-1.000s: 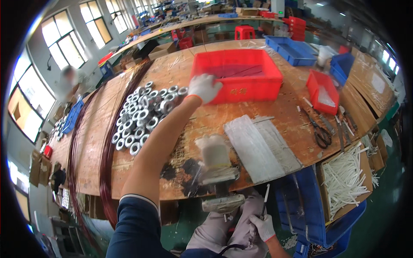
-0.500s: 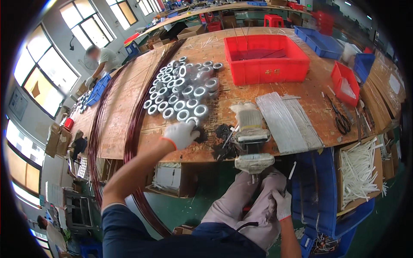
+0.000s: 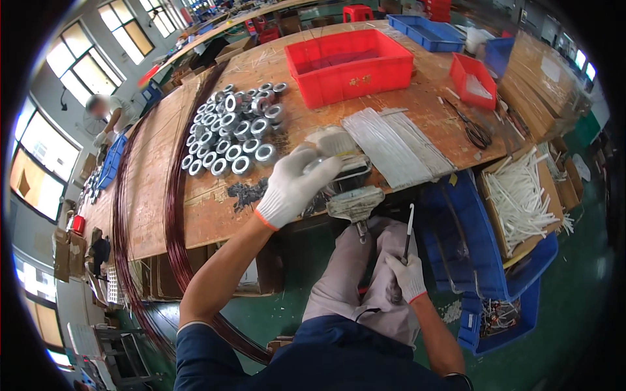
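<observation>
My left hand, in a white glove, is at the table's front edge beside the bench vise. Its thumb and fingers close round a silvery metal ring, mostly hidden by the glove. Left of it lies a pile of similar metal rings. Over my right thigh, my gloved right hand is closed round a slim dark rod with a white tip, pointing upward. Whitish padding covers the top of the vise; I cannot tell whether the ring touches it.
Bundles of dark red wire cross the table at left. A red bin, flat pale strips and scissors lie beyond and right. A box of white tubes stands beside a blue bin. Another person works at far left.
My left hand has left the pile with a ring and come right to the vise. My right hand still holds the rod near my thigh. The whole view has swung rightward.
</observation>
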{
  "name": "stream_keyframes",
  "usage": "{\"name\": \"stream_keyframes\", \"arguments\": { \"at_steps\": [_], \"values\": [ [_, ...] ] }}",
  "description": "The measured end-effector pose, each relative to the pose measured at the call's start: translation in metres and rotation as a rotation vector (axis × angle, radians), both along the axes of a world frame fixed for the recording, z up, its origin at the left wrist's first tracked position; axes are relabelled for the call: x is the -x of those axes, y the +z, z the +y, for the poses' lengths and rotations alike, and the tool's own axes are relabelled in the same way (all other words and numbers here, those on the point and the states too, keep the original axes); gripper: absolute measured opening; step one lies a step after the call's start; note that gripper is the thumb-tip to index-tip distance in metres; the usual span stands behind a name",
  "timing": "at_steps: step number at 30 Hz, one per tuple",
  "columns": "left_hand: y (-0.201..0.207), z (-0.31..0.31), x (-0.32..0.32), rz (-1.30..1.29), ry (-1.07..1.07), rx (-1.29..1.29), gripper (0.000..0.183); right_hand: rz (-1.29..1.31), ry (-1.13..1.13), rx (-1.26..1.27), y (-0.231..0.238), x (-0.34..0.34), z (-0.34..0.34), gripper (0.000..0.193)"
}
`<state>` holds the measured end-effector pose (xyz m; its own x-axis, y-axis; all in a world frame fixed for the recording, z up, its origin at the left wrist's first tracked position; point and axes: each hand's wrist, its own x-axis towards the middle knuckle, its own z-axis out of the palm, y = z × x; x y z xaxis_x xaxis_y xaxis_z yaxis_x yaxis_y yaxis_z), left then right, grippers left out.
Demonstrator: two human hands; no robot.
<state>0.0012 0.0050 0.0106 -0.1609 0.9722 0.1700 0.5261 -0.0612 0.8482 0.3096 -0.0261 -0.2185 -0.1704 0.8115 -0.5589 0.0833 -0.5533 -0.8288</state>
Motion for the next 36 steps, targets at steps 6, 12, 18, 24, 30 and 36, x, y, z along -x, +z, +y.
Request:
{"name": "stream_keyframes", "arguments": {
  "at_steps": [6, 12, 18, 24, 30, 36],
  "values": [
    [-0.026, 0.033, -0.025, 0.044, 0.173, 0.104, 0.065, 0.229, 0.040, -0.336, 0.063, 0.019, -0.006, 0.022],
    [-0.043, 0.042, -0.023, -0.031, 0.154, 0.041, 0.063, -0.079, 0.066, -0.642, 0.072, 0.030, 0.012, 0.024],
    [-0.046, 0.043, -0.015, -0.021, 0.096, -0.010, 0.060, 1.101, 0.962, -0.504, 0.147, 0.113, -0.123, 0.012],
    [-0.049, 0.039, -0.019, -0.027, 0.073, -0.066, 0.057, 0.467, 0.591, -0.800, 0.174, 0.078, -0.058, 0.014],
    [-0.050, 0.042, -0.021, -0.007, 0.124, -0.061, 0.056, -0.093, 0.165, -1.178, 0.142, 0.062, -0.016, 0.022],
    [-0.034, 0.033, -0.027, -0.035, 0.158, -0.035, 0.054, -0.702, 0.178, -1.522, 0.102, 0.056, 0.025, 0.016]
  ]
}}
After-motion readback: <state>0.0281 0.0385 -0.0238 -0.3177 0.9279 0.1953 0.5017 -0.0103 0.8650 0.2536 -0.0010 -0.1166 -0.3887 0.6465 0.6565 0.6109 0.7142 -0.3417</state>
